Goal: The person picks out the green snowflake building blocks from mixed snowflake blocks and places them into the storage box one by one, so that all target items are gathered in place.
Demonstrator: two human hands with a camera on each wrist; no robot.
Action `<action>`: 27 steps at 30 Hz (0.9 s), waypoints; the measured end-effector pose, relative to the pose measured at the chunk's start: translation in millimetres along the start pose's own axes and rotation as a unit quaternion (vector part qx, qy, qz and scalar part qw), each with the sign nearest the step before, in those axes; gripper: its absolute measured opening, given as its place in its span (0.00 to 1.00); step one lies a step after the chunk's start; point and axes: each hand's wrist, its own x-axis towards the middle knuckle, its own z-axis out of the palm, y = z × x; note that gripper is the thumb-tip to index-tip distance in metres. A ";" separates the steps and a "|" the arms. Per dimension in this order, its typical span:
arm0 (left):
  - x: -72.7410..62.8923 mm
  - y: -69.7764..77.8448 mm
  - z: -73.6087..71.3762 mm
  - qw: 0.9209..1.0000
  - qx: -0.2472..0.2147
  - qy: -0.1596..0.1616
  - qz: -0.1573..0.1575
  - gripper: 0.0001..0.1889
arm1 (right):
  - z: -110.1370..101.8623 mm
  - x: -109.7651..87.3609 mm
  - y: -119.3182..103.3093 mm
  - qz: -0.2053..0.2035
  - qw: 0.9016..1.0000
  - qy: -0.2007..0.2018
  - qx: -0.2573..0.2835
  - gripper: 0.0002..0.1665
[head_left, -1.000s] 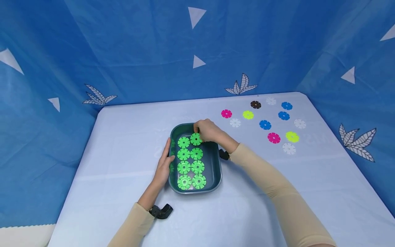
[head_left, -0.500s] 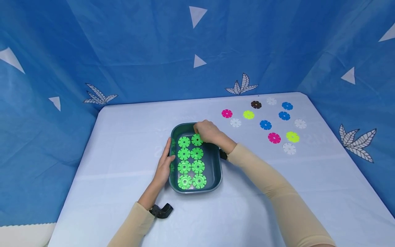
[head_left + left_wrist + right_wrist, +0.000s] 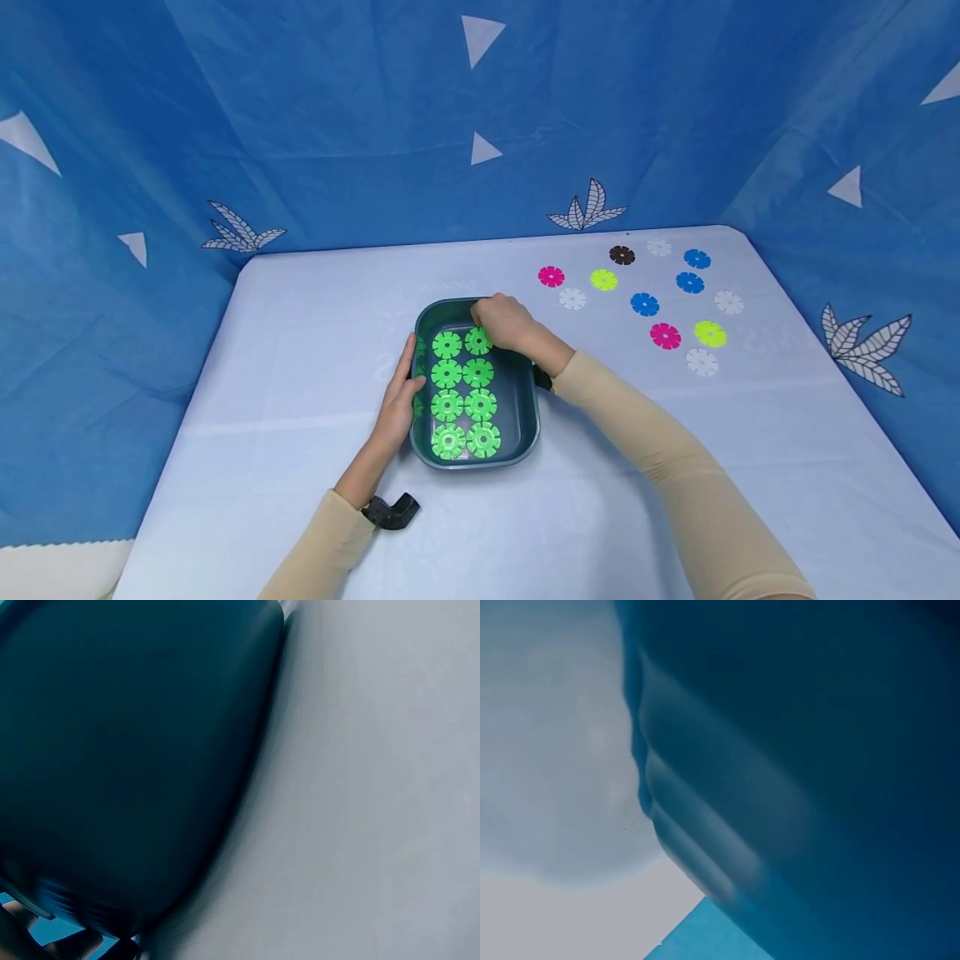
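A dark teal plastic tray (image 3: 519, 421) holds green snowflake discs (image 3: 480, 405) in two columns. My left hand (image 3: 394, 408) grips the tray's left wall, thumb at the rim and fingers along the outside. In the left wrist view the tray's side (image 3: 135, 750) looms dark, with fingertips (image 3: 75, 945) at the lower left. My right hand (image 3: 506, 322) reaches over the far right part of the tray. Its curled fingers point down at the far right green snowflake disc (image 3: 477, 342) and hide part of it. The tray wall (image 3: 795, 750) fills most of the right wrist view.
Loose snowflake discs lie at the table's back right: pink (image 3: 551, 277), yellow (image 3: 603, 280), brown (image 3: 622, 255), blue (image 3: 645, 304) and white (image 3: 702, 362). A blue curtain (image 3: 375, 125) stands behind the white tabletop (image 3: 300, 333).
My right hand has shifted slightly and now covers more of the far right green disc, which sits slightly further right. The left hand and tray stay put.
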 end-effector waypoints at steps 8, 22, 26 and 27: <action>-1.7 0.4 2.3 1.000 0.002 0.005 -0.011 0.34 | -2.4 -7.4 0.9 -0.013 1.000 0.016 0.009 0.10; 0.6 14.6 -25.7 0.992 0.111 0.067 -0.008 0.32 | -29.5 -91.7 39.8 0.042 0.969 0.154 0.191 0.16; 4.3 25.3 -54.2 0.944 0.311 0.107 -0.003 0.31 | -32.7 -122.2 69.8 0.096 0.978 0.160 0.088 0.32; 4.6 27.9 -61.1 0.929 0.355 0.104 -0.010 0.31 | -33.9 -128.4 77.6 0.110 0.979 0.153 0.072 0.36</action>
